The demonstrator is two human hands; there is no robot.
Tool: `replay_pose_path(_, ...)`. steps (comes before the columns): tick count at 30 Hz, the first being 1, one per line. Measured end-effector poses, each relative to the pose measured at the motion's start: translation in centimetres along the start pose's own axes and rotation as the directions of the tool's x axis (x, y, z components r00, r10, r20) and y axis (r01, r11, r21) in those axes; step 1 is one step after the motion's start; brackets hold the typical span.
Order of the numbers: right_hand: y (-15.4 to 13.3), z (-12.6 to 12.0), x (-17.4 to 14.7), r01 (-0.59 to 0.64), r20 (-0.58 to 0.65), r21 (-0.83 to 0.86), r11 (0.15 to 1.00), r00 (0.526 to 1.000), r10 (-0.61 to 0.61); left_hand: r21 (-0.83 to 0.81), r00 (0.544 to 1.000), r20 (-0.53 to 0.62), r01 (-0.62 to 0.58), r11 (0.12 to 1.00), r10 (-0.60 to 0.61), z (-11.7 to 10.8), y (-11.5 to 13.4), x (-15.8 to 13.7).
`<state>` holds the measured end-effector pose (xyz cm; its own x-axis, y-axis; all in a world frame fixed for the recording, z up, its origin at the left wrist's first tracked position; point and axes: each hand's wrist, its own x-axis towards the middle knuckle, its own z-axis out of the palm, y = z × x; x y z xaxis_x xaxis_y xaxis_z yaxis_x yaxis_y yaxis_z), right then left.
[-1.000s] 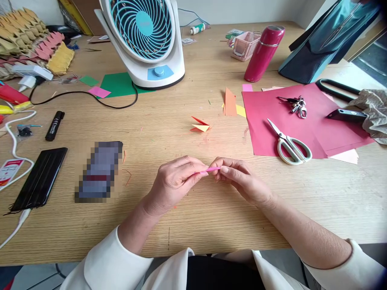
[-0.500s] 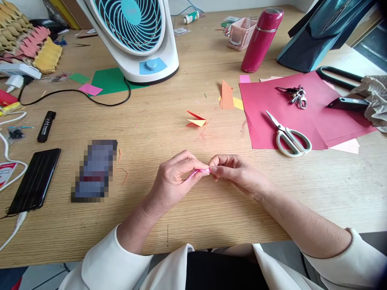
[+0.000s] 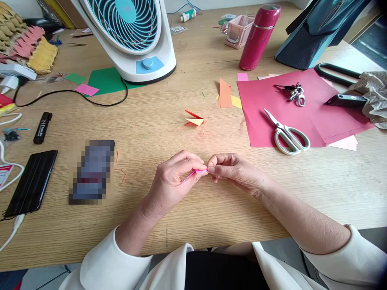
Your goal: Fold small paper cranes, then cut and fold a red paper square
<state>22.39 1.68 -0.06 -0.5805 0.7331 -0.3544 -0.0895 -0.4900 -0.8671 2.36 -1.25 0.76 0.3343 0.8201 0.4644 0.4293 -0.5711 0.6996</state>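
Between my two hands is a small folded piece of pink paper (image 3: 199,171), mostly covered by fingers. My left hand (image 3: 175,177) pinches it between thumb and fingers from the left side. At its right end, my right hand (image 3: 231,171) grips the tip with thumb and index finger, the other fingers curled. Both hands are held just above the desk. Beyond them lies a folded red and yellow paper piece (image 3: 194,118). White-handled scissors (image 3: 290,137) rest to the right on large red paper sheets (image 3: 272,104).
A white fan (image 3: 145,52) stands at the back left on green paper (image 3: 102,80). Orange paper (image 3: 225,93) lies mid-desk. A pink-red flask (image 3: 259,38) stands behind. Keys (image 3: 296,94) sit on the red sheets. Left are a blurred phone (image 3: 92,172), a black power bank (image 3: 32,181) and a marker (image 3: 42,127).
The view has shifted slightly. Both hands stay pinched on the pink paper, with a little more of it showing by the left thumb.
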Motion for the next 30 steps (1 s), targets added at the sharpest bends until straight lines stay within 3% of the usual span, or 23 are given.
replay_pose_path(8,-0.05,-0.51,0.11,-0.023,0.059,0.024,0.999,0.998,0.021,-0.018,0.999,-0.009,0.038,0.999,-0.038,0.1,-0.21,-0.12)
replay_pose_path(20,-0.15,-0.69,0.04,-0.016,0.087,0.007,1.0,0.996,0.016,-0.203,0.995,0.008,0.1,0.974,-0.1,0.38,-0.22,0.26)
replay_pose_path(30,-0.22,-0.4,0.15,0.015,0.057,-0.059,0.998,0.998,-0.011,-0.166,0.994,0.007,0.106,0.981,-0.106,0.39,-0.36,0.2)
